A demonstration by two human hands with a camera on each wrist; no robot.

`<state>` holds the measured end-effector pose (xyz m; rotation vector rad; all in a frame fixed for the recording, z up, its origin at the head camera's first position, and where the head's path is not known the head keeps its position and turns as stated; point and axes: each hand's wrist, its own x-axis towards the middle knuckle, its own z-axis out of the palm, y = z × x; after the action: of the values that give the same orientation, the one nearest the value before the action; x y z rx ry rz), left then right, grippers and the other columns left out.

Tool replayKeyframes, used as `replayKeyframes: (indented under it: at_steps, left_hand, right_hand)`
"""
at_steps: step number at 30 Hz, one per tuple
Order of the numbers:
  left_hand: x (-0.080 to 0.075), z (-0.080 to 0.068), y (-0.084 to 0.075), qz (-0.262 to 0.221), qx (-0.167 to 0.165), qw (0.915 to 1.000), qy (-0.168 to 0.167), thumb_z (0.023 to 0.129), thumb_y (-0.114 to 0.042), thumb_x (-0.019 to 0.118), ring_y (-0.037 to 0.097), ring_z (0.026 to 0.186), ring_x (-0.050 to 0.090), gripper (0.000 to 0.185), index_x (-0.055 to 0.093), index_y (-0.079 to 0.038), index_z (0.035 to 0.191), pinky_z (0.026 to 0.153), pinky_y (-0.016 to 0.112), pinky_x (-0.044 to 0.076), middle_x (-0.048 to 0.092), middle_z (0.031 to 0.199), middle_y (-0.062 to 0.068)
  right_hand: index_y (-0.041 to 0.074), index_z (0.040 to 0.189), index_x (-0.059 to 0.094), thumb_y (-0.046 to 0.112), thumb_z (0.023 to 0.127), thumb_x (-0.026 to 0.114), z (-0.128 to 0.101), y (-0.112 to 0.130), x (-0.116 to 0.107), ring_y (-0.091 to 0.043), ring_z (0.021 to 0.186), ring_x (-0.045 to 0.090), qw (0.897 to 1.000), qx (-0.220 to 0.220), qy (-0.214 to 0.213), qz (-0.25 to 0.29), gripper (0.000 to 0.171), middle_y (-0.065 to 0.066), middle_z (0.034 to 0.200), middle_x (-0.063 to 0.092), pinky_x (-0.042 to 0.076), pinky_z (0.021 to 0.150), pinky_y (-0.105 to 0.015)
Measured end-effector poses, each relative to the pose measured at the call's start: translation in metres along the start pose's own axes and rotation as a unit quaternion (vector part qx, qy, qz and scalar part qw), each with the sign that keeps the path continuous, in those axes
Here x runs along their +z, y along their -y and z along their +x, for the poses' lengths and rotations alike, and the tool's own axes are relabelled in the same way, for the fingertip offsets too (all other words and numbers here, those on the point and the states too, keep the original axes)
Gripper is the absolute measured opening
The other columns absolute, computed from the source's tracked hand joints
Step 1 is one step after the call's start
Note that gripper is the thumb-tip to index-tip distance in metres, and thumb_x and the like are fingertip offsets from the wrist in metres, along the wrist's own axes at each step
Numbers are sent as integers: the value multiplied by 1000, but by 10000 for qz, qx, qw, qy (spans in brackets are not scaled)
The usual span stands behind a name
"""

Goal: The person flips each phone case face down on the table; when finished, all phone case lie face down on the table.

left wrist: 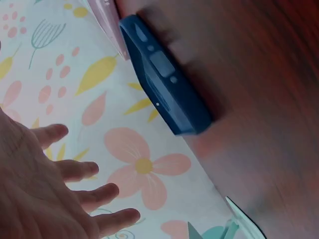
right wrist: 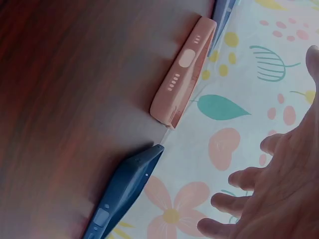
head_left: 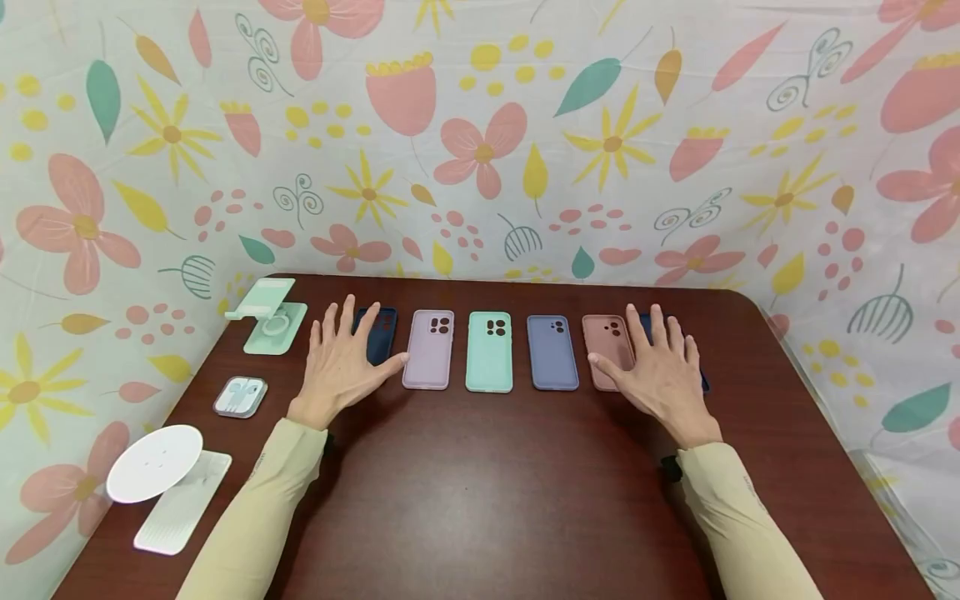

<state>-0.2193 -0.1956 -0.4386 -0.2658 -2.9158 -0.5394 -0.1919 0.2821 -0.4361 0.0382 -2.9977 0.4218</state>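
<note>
Several phone cases lie in a row on the dark table. My left hand (head_left: 339, 360), fingers spread, is above the dark blue phone case (head_left: 385, 333) at the row's left end and partly covers it. The left wrist view shows that dark blue case (left wrist: 167, 79) apart from the fingers. To its right lie a lilac case (head_left: 428, 354), a mint case (head_left: 489, 358) and a blue-purple case (head_left: 552, 354). My right hand (head_left: 660, 375), also spread, hovers over the pink case (head_left: 606, 342) and another dark blue case (right wrist: 122, 186), mostly hidden in the head view.
Along the table's left side stand a mint folding stand (head_left: 276, 329), a square clear box with white earphones (head_left: 240, 397) and a white stand with a round plate (head_left: 155, 464). A flower-printed cloth (head_left: 480, 225) hangs behind the table (head_left: 465, 500).
</note>
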Motion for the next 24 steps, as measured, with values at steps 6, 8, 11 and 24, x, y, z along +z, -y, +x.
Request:
replayKeyframes:
  at_steps: [6,8,11,24]
  left_hand:
    - [1,-1,-16,-254,-15,9994,-216,93,-67,71,51,156,34,98,37,-17,170,122,73,37,29,177,24]
    - [0,-1,-24,-370,14,9989,-292,92,-64,74,51,151,39,97,39,-14,168,118,70,41,35,173,24]
    - [-1,0,-40,-596,105,9974,-382,90,-59,78,47,144,45,95,44,-12,164,113,66,48,45,165,23]
    - [22,5,-114,-1151,465,9923,-36,88,-53,82,37,138,61,80,60,-13,154,102,57,61,63,151,15]
  right_hand:
    - [17,177,11,80,97,60,-7,-4,-9,-60,161,20,9999,22,-58,125,113,-31,181,13,20,123,-83]
    - [16,177,13,78,96,63,-10,-7,-12,-61,159,23,9997,9,-84,232,113,-32,179,18,24,119,-84]
    - [13,176,19,72,96,70,-14,-14,-18,-64,153,30,9989,-24,-160,451,112,-35,173,27,29,113,-84]
    - [-2,167,35,56,95,82,-31,-56,-37,-53,129,53,9936,112,-17,1128,104,-37,150,48,49,100,-71]
